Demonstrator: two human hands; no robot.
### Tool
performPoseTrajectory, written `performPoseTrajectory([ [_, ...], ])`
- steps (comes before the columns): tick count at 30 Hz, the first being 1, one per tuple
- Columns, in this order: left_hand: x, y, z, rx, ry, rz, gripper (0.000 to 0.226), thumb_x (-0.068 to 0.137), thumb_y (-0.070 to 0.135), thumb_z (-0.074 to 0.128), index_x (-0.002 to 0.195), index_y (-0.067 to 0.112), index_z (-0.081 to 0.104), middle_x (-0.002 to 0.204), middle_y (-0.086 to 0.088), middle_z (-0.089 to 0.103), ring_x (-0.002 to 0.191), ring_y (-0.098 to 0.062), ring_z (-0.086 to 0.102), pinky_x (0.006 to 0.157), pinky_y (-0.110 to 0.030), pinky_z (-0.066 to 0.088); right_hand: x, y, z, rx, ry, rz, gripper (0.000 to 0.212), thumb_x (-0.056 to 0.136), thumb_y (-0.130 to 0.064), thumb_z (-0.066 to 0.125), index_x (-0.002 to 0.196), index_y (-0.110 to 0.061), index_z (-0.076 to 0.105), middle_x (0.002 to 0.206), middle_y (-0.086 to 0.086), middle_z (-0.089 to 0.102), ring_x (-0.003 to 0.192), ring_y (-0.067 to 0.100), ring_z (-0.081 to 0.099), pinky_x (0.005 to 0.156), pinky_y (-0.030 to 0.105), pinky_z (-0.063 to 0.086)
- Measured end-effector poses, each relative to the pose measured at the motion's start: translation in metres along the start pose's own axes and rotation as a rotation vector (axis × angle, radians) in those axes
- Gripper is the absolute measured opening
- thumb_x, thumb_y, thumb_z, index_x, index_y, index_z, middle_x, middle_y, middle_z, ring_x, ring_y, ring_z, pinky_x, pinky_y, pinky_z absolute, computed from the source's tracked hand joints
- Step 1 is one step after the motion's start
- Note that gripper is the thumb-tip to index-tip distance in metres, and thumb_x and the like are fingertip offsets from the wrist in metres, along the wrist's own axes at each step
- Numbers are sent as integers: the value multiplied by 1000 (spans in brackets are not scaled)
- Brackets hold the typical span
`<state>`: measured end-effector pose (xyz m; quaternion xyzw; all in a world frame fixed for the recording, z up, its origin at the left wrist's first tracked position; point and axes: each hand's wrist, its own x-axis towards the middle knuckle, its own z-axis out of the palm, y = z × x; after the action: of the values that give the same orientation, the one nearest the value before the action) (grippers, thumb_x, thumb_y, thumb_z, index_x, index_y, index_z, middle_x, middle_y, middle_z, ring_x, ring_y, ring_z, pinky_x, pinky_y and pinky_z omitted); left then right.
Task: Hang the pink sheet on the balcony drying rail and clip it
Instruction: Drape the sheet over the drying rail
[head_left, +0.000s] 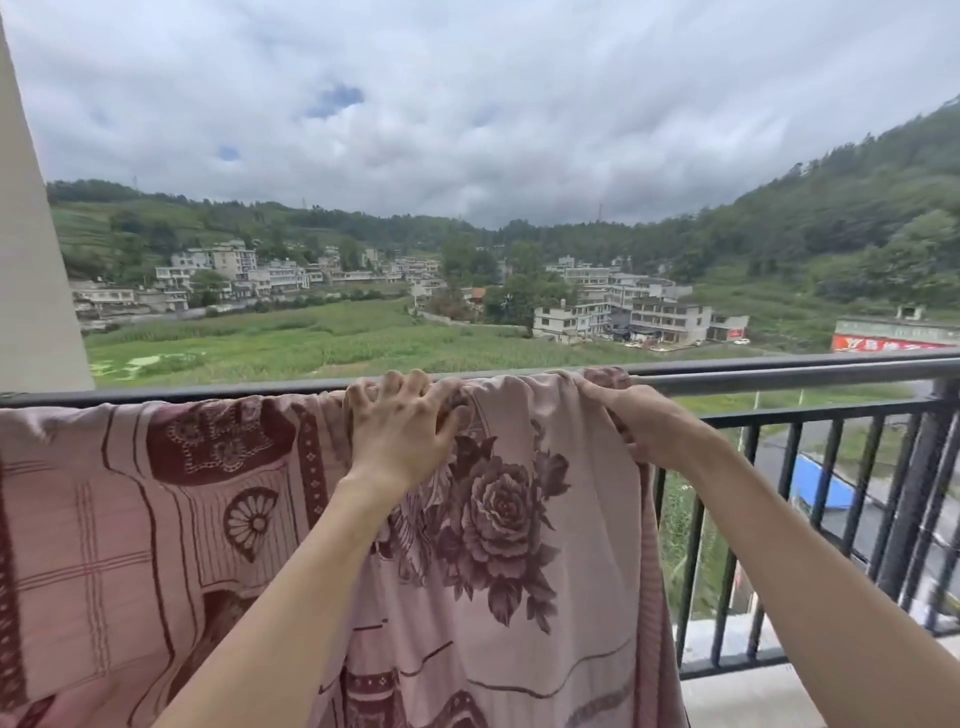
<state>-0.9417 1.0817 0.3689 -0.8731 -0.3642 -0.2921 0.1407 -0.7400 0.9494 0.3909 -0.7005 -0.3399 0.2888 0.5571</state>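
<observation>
Under both hands' fingers (400, 395), pink sheet (498, 519) over rail (779, 382)

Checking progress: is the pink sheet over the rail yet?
Yes. The pink sheet is draped over the rail; both hands, left hand and right hand, hold it there. No clips visible.
</observation>
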Motion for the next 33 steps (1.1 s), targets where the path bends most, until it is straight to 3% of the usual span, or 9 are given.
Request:
performPoseTrajectory([
  [3,8,-8,9,-22,66,-19,41,93,52,30,131,41,41,127,6,50,117,-19,39,92,-41,23,9,3,6,20,27,-38,50,76,-55,66,94,-9,62,100,0,64,90,17,61,83,36,53],
  [6,17,-15,14,-67,99,-29,38,94,50,34,128,42,45,121,6,55,114,-20,42,89,-40,22,10,3,13,-90,76,-177,36,84,-45,63,80,-9,67,62,4,52,52,16,46,44,19,38],
  [8,22,-18,18,-93,122,-36,36,94,49,33,126,43,48,118,7,57,111,-20,44,87,-39,21,12,3,14,-84,134,-259,33,89,-32,60,68,-8,67,55,-3,55,50,11,48,44,17,37],
  [11,31,-20,22,-142,173,-58,35,96,45,33,121,38,56,115,5,61,110,-21,46,89,-40,20,20,6,8,20,305,-299,33,92,-23,56,82,7,67,69,8,59,60,18,54,50,21,46],
  [14,42,-20,26,-174,198,-92,35,96,41,35,113,27,63,114,3,63,109,-24,48,91,-42,21,26,11,-2,-37,446,-256,17,90,-20,58,87,-3,62,75,8,65,56,16,61,46,20,52],
  [19,28,-7,29,-224,230,-107,34,97,36,36,107,20,64,113,1,65,106,-26,51,92,-43,20,25,35,-16,-256,465,-160,32,80,-35,67,96,-9,59,90,4,62,86,21,58,84,37,50],
  [25,34,-8,30,-218,220,-101,34,97,35,35,109,20,62,113,1,65,105,-27,52,92,-44,23,42,43,-17,141,334,-129,27,90,-28,58,93,-2,65,91,13,67,87,24,61,83,38,52],
  [29,39,-9,34,-204,231,-99,32,96,35,37,107,20,64,111,0,66,102,-28,54,92,-47,25,53,31,-31,457,242,-6,42,93,-28,54,124,-1,45,113,15,57,77,20,58,48,24,52],
  [33,47,-11,40,-170,244,-91,29,95,34,41,104,20,65,106,-2,68,97,-29,56,89,-49,27,59,19,-30,289,177,-15,18,91,-22,58,85,-5,62,77,6,61,60,13,52,50,23,44],
])
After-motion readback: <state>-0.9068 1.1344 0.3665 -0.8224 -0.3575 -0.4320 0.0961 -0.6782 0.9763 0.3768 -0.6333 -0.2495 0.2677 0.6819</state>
